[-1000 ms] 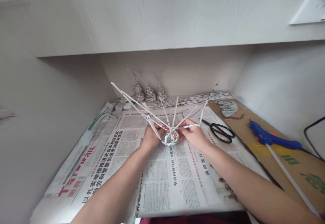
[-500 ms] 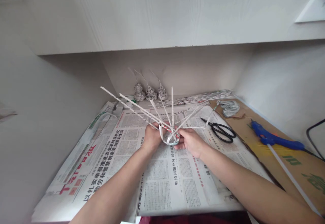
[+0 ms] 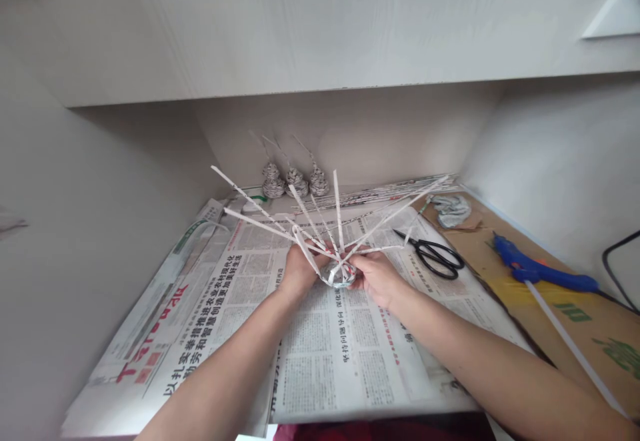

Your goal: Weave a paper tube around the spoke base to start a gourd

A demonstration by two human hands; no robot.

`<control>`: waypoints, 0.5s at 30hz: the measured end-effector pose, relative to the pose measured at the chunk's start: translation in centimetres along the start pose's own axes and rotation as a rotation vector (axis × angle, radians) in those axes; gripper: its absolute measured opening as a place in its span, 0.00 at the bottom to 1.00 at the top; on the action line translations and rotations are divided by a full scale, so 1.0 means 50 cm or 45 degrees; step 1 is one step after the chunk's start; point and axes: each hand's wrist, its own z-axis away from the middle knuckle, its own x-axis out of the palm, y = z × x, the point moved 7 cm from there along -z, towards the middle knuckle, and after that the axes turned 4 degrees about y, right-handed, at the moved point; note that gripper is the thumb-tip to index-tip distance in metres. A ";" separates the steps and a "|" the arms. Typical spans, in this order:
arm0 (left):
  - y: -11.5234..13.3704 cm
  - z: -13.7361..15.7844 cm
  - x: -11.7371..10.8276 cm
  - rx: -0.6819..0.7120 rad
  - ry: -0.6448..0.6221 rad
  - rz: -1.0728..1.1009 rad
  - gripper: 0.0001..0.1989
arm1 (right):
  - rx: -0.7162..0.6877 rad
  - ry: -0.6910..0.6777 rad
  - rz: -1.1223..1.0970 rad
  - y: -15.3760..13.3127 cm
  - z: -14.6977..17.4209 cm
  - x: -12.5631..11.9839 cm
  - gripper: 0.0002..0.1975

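Observation:
A small round weave of rolled newspaper strips is held between both hands above the newspaper. Long paper strips fan out from it, away from me. My left hand is closed on its left side, fingers partly hidden behind the strips. On the right side my right hand grips the rim, thumb on top and fingers underneath. One strip on the left bends into a loop near my left hand. A strip on the right reaches out toward the black scissors.
Newspaper sheets cover the worktop. Three woven gourd shapes stand at the back beside a bundle of paper rolls. At right, a blue glue gun and crumpled paper lie on cardboard. A cabinet panel overhangs the back.
The left strips have swung and spread, one dropping lower, and a bent loop now shows by my left hand. The weave has turned slightly; both hands stay on it.

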 end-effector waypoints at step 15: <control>0.024 0.009 0.002 -0.043 0.112 0.037 0.09 | 0.038 0.096 -0.173 0.002 -0.007 -0.007 0.09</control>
